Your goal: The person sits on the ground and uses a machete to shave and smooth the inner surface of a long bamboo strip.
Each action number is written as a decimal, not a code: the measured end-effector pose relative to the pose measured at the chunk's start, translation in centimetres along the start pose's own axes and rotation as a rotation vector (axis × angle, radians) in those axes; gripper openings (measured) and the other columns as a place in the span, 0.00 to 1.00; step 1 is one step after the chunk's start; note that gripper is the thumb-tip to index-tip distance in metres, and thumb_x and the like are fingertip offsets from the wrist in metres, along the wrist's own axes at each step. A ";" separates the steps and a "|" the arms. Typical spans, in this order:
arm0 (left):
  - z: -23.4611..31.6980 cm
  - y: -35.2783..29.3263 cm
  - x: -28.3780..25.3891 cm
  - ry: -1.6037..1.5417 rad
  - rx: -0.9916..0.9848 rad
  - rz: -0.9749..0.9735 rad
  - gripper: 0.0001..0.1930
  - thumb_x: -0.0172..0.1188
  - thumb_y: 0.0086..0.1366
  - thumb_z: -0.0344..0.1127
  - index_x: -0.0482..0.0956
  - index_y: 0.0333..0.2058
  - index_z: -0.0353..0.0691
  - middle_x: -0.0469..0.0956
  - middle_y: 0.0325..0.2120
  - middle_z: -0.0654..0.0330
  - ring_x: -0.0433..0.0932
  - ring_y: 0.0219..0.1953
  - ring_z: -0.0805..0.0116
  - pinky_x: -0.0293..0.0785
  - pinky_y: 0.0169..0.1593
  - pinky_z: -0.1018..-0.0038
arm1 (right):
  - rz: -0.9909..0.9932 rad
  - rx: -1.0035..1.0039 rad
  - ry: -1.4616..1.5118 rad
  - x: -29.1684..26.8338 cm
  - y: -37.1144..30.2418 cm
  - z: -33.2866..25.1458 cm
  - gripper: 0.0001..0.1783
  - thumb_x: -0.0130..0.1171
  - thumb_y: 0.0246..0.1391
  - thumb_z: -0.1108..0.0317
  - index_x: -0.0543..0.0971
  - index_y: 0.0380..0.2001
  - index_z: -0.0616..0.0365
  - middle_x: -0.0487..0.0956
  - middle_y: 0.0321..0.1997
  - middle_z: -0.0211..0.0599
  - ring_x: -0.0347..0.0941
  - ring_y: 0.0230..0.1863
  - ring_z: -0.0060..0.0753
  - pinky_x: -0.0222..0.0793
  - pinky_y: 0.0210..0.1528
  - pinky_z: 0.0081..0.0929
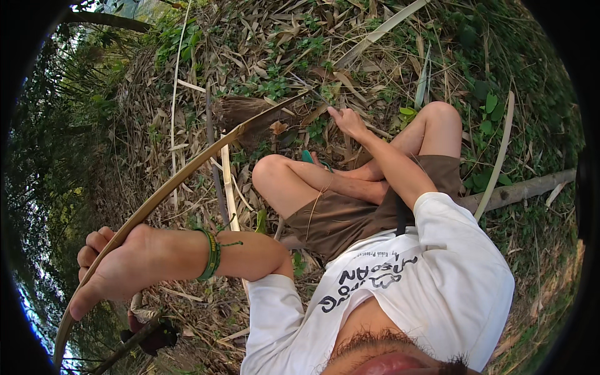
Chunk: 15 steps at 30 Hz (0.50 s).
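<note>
A long, bent bamboo strip (181,177) runs from the lower left up to the middle of the view. My left hand (122,262), with a green band at its wrist, is closed around the strip near its lower end. Beyond my crossed legs, my right hand (348,122) is closed on a knife (321,98), whose handle is hidden by the fingers. Its thin grey blade crosses the strip's far end, and I cannot tell whether the two touch. Beside that end lies a brown wooden stump (240,114).
Pale split strips (229,187) lie left of my legs, with another (381,34) at the top. A log (525,189) lies to the right beside an upright-lying strip (498,156). Dry leaves cover the ground. A person (150,331) is at the lower left.
</note>
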<state>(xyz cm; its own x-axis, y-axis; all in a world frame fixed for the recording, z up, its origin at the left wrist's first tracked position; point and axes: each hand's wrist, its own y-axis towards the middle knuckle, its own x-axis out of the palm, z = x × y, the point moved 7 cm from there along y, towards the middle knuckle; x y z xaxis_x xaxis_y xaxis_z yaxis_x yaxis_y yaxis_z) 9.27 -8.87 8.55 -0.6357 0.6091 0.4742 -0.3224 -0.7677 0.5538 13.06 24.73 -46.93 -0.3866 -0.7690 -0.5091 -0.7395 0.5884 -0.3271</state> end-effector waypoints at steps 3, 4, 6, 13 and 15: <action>-0.5 -0.9 0.9 -0.004 -0.040 -0.024 0.35 0.30 0.68 0.71 0.59 0.28 0.40 0.65 0.19 0.61 0.65 0.17 0.72 0.67 0.21 0.78 | -0.075 0.249 -0.062 -2.0 2.4 5.2 0.45 0.46 0.59 0.31 0.79 0.22 0.74 0.80 0.25 0.54 0.79 0.32 0.53 0.70 0.37 0.46; -0.5 -1.1 0.8 0.016 -0.013 -0.025 0.36 0.29 0.68 0.71 0.60 0.26 0.39 0.65 0.18 0.60 0.65 0.17 0.71 0.68 0.22 0.78 | -0.045 0.232 -0.077 -2.0 2.7 4.6 0.43 0.46 0.59 0.32 0.79 0.22 0.71 0.79 0.24 0.53 0.79 0.32 0.52 0.69 0.38 0.46; -0.5 -0.5 0.4 0.042 0.016 0.013 0.36 0.29 0.68 0.71 0.61 0.26 0.39 0.66 0.19 0.60 0.65 0.17 0.71 0.69 0.22 0.77 | -0.076 0.114 -0.061 -0.4 1.3 0.8 0.42 0.47 0.59 0.32 0.79 0.22 0.69 0.79 0.24 0.53 0.78 0.32 0.52 0.68 0.38 0.46; -0.4 -0.1 2.4 0.056 -0.074 -0.099 0.32 0.25 0.73 0.63 0.62 0.29 0.39 0.64 0.19 0.60 0.70 0.23 0.70 0.74 0.33 0.70 | -0.093 0.375 -0.005 -0.1 1.4 3.1 0.40 0.50 0.57 0.31 0.79 0.26 0.67 0.76 0.23 0.44 0.71 0.28 0.46 0.64 0.33 0.49; -2.8 0.5 3.1 0.061 -0.086 -0.077 0.32 0.27 0.72 0.66 0.64 0.33 0.41 0.63 0.19 0.63 0.69 0.20 0.77 0.71 0.25 0.79 | -0.108 0.418 0.029 -1.6 1.9 3.1 0.38 0.50 0.59 0.33 0.76 0.25 0.66 0.72 0.20 0.38 0.68 0.23 0.40 0.64 0.30 0.46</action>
<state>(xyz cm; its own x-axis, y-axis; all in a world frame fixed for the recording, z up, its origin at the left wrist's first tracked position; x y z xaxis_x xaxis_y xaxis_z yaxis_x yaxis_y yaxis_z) 5.19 -7.88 8.41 -0.6477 0.6552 0.3887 -0.4286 -0.7352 0.5251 14.03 27.86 -49.18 -0.3391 -0.8348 -0.4337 -0.4919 0.5503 -0.6747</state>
